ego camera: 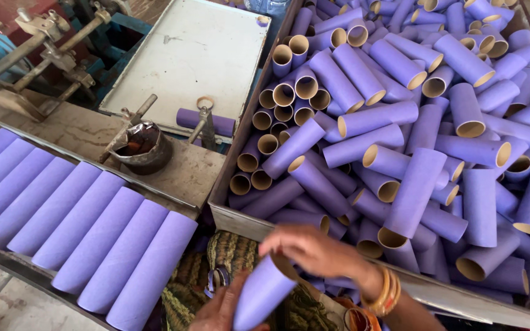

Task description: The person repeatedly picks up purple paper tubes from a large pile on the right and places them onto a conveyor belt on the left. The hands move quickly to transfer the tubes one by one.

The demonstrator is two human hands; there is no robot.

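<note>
Both hands gripped one purple tube (264, 293) — left hand (221, 308) underneath steadying it, right hand (314, 251) curled over its open end, just beside the bin (240, 224) of tubes.

Left hand (219, 309) cupped low, fingers curled in a grip; right hand (314, 251) arched above, wrist bangled.

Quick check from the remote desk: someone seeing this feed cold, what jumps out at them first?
A big bin on the right heaped with purple cardboard tubes. On the left, a neat row of longer purple tubes lies side by side. At bottom centre, the left hand and right hand hold one purple tube.
</note>
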